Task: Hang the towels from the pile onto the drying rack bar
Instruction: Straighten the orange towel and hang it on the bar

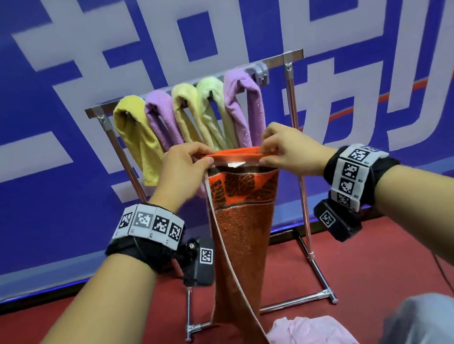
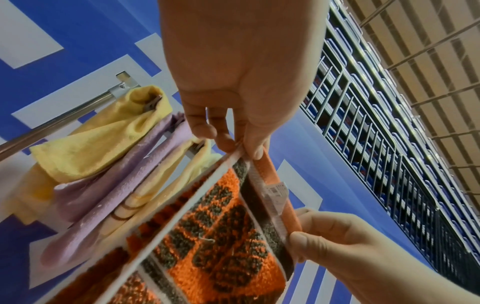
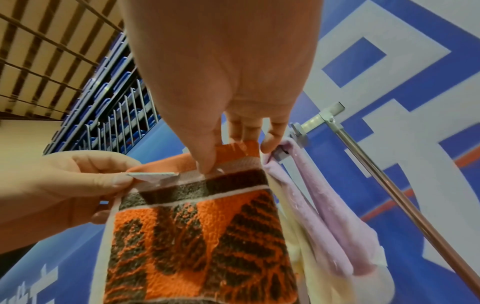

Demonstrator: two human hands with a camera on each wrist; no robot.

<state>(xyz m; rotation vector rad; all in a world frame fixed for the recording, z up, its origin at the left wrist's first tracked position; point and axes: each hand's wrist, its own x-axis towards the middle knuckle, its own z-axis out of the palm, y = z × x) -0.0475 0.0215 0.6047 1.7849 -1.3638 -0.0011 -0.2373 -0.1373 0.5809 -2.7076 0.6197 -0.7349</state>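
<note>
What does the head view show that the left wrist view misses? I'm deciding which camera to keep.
Only the head view shows the pink pile on the floor, the rack's feet and all five hung towels. Only the left wrist view shows the paper tag on the hem close up. Both show the left hand and right hand pinching the orange towel by its top edge.

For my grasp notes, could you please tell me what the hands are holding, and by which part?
Both hold the orange towel by its top hem: left hand pinches the left corner, right hand the right corner.
</note>
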